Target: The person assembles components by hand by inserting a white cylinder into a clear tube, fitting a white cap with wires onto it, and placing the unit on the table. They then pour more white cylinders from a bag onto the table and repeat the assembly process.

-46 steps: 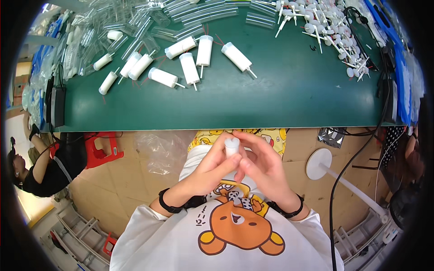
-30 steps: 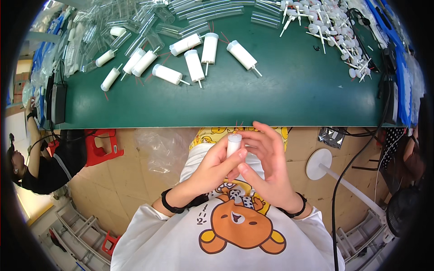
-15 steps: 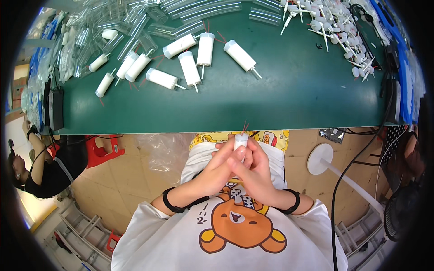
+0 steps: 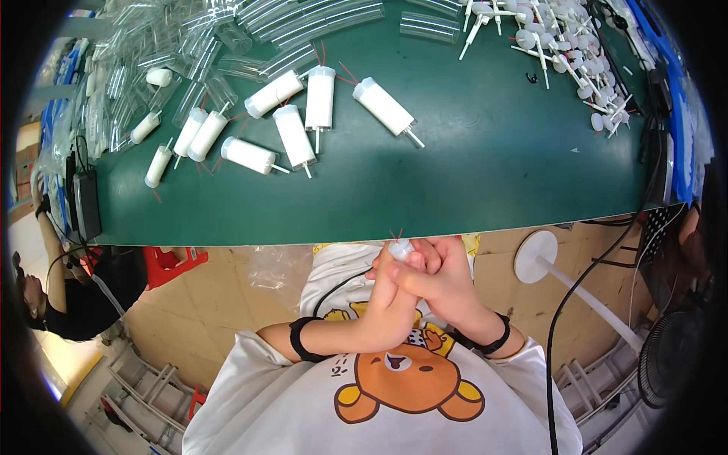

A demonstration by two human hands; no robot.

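In front of my body, just below the table's near edge, my left hand (image 4: 387,307) and my right hand (image 4: 446,282) are closed together around a white cylinder with red wires (image 4: 400,249). Only its pale capped end and two thin red wires show; the rest is hidden by my fingers. Similar white cylinders in clear tubes, such as one lying at an angle (image 4: 385,108) and one beside it (image 4: 320,100), lie on the green table (image 4: 364,197). Most have a thin white stem at one end and red wires at the other.
Clear plastic tubes (image 4: 318,23) are heaped at the back left. White discs with stems (image 4: 565,57) pile up at the back right. A black cable (image 4: 557,341) hangs on the right, near a white round-based stand (image 4: 535,256) and a black fan (image 4: 671,360). Another person (image 4: 91,292) sits at left.
My hands have turned and closed further over the white cylinder, so less of it shows. My view has shifted, and the table's contents appear lower and further left.
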